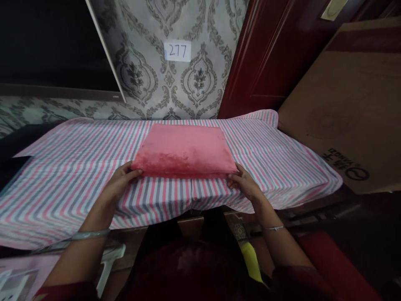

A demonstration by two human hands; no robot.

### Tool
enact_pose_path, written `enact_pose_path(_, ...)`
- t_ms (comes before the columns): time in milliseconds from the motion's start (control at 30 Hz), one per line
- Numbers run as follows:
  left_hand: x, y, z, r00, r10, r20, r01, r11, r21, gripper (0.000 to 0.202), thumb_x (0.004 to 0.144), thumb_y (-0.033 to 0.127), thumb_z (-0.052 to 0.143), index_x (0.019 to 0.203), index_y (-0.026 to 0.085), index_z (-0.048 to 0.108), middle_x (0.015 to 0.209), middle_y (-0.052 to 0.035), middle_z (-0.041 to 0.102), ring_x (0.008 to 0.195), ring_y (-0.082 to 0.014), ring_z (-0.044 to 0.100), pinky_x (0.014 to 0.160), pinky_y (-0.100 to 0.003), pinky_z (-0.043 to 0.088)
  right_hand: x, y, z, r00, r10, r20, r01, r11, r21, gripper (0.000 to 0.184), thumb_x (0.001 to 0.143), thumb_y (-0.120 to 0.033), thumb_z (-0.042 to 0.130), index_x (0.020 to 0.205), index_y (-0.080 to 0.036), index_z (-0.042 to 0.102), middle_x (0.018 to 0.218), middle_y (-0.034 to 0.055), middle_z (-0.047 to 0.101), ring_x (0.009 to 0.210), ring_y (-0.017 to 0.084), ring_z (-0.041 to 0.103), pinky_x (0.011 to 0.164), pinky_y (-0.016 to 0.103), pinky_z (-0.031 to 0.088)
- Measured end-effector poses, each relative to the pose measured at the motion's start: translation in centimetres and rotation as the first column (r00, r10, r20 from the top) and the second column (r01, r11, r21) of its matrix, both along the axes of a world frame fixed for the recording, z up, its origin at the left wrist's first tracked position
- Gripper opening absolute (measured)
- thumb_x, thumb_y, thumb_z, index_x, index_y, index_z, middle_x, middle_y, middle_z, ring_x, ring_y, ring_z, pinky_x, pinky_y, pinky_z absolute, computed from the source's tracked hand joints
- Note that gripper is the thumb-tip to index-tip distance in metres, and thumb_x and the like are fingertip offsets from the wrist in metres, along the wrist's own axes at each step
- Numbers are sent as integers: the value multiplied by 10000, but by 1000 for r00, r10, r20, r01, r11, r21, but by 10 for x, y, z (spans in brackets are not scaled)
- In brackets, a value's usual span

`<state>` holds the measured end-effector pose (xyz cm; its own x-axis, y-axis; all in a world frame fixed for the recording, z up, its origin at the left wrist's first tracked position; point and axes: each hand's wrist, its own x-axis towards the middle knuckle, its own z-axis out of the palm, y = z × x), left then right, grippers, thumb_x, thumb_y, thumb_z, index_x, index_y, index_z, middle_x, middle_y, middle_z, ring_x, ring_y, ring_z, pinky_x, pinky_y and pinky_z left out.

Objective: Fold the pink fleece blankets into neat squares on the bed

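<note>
A folded pink cloth (pixel 184 148) lies as a neat rectangle in the middle of a table covered by a striped pink, grey and white sheet (pixel 78 167). My left hand (pixel 120 179) pinches the cloth's near left corner, thumb on top. My right hand (pixel 242 182) grips the near right corner the same way. Both hands rest on the sheet at the cloth's front edge. Each wrist wears a thin bangle.
A patterned wallpaper wall with a paper label reading 277 (pixel 177 51) stands behind the table. A dark red door (pixel 269 58) is at the back right, and a large cardboard sheet (pixel 351 108) leans at the right. A dark screen (pixel 46 42) fills the upper left.
</note>
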<state>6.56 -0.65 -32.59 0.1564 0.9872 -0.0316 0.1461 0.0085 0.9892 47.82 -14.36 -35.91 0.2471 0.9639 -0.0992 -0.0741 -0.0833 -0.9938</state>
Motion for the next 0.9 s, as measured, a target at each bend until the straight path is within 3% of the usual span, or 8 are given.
enact_pose_path(100, -1, -1, 1, 1000, -14, -3, 14, 998, -65, 404, 533, 424, 840, 779, 188, 625, 550, 19, 612, 444, -103, 471, 445, -212, 350, -5, 3, -1, 998, 21, -58, -20, 1000, 15, 787, 663, -378, 806, 1340, -226, 433, 704, -27, 684, 590, 187, 690, 545, 284, 554)
enact_pose_path(267, 5, -6, 6, 991, -134, 4, 133, 979, -151, 546, 517, 449, 893, 922, 176, 649, 658, -57, 714, 555, -187, 648, 480, -244, 474, -17, 11, -10, 994, -11, -111, 13, 1000, 24, 679, 634, -368, 833, 1192, -241, 467, 705, -20, 695, 611, 192, 709, 555, 278, 581)
enact_pose_path(367, 12, -1, 9, 984, -152, 92, 171, 951, -258, 525, 531, 502, 885, 827, 171, 606, 556, -52, 658, 459, -178, 600, 399, -227, 402, -22, 19, -5, 992, -67, -104, 69, 997, 17, 592, 632, -341, 798, 1129, -240, 491, 665, -31, 681, 553, 181, 685, 497, 257, 552)
enact_pose_path(500, 18, 7, 25, 988, 14, 153, 3, 994, -110, 460, 528, 446, 874, 688, 191, 526, 441, 53, 487, 344, -97, 434, 334, -204, 294, -17, 27, 15, 984, -172, -52, 178, 973, 148, 428, 633, -345, 739, 999, -239, 544, 575, -80, 605, 452, 139, 600, 431, 231, 480)
enact_pose_path(600, 16, 2, 33, 991, 48, 124, -41, 998, -55, 429, 544, 424, 855, 683, 205, 513, 452, 72, 456, 326, -84, 389, 315, -209, 250, -7, 21, 19, 982, -190, 1, 188, 968, 168, 348, 649, -380, 722, 922, -231, 565, 556, -73, 578, 436, 130, 565, 423, 234, 430)
enact_pose_path(767, 8, -21, 7, 998, -17, 64, 29, 982, -187, 432, 570, 432, 850, 765, 211, 534, 411, 88, 428, 327, -85, 379, 344, -196, 256, 1, -5, -3, 999, -27, 46, 27, 1000, -1, 347, 666, -428, 741, 899, -222, 586, 529, -41, 578, 470, 144, 547, 487, 262, 421)
enact_pose_path(900, 3, -25, -5, 998, -38, 57, 49, 978, -201, 457, 568, 470, 862, 759, 213, 537, 413, 53, 495, 354, -110, 446, 370, -205, 315, 4, -16, -5, 997, 65, -49, -63, 997, 48, 417, 683, -458, 759, 993, -226, 604, 601, -19, 623, 553, 168, 587, 551, 280, 437)
